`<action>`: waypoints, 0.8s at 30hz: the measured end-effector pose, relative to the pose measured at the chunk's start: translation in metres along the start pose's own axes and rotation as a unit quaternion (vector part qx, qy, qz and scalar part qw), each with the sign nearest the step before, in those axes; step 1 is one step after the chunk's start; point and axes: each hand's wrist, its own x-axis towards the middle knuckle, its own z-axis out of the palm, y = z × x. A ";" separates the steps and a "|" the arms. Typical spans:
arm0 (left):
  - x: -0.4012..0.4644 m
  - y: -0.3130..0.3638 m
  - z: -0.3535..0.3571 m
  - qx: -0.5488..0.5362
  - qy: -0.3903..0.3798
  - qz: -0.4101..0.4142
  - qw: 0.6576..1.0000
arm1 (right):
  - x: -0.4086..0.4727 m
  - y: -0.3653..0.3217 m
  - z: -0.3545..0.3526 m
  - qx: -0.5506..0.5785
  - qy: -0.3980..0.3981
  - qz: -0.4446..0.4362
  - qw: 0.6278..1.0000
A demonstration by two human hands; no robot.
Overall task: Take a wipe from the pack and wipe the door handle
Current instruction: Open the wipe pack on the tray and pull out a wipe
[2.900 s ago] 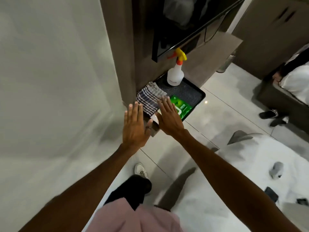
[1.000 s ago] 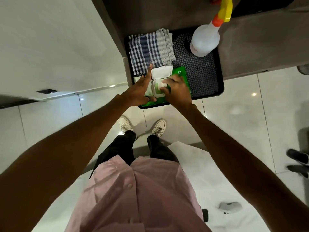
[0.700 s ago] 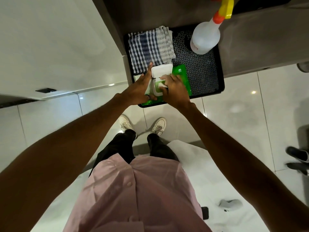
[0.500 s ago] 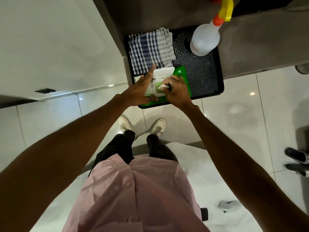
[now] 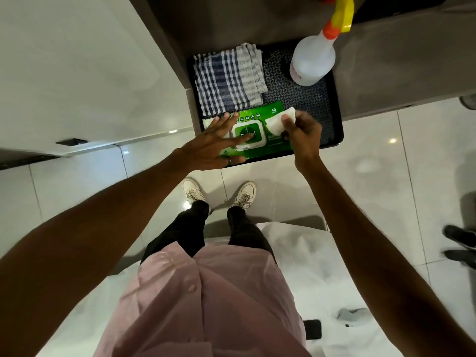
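A green pack of wipes point(image 5: 273, 117) lies at the front of a black tray point(image 5: 337, 119), its white-framed lid down. My left hand point(image 5: 213, 145) rests flat on the pack with fingers spread, fingertips on the lid. My right hand point(image 5: 301, 132) is above the pack's right end, pinching a white wipe point(image 5: 279, 122) that is free of the pack. No door handle shows in this view.
On the tray lie a folded blue-and-white checked cloth point(image 5: 229, 78) at back left and a white spray bottle point(image 5: 313, 60) with orange and yellow nozzle at back right. A white door or wall panel point(image 5: 77, 73) rises on the left. Someone's dark shoes point(image 5: 461, 243) stand at the right edge.
The pack's lid, open half a second ago, is now down under my left fingers. My right hand has pulled a wipe out and moved right with it.
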 end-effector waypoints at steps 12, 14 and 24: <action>-0.007 0.021 0.002 0.070 -0.019 -0.011 0.997 | -0.016 0.003 0.022 -0.060 -0.022 -0.005 0.998; -0.026 0.032 -0.009 -0.079 0.073 -0.083 0.991 | -0.023 -0.012 0.036 -0.063 -0.026 -0.001 0.998; -0.227 -0.030 -0.121 -0.601 0.326 -0.309 0.661 | -0.107 -0.107 0.267 -0.080 -0.273 -0.036 0.958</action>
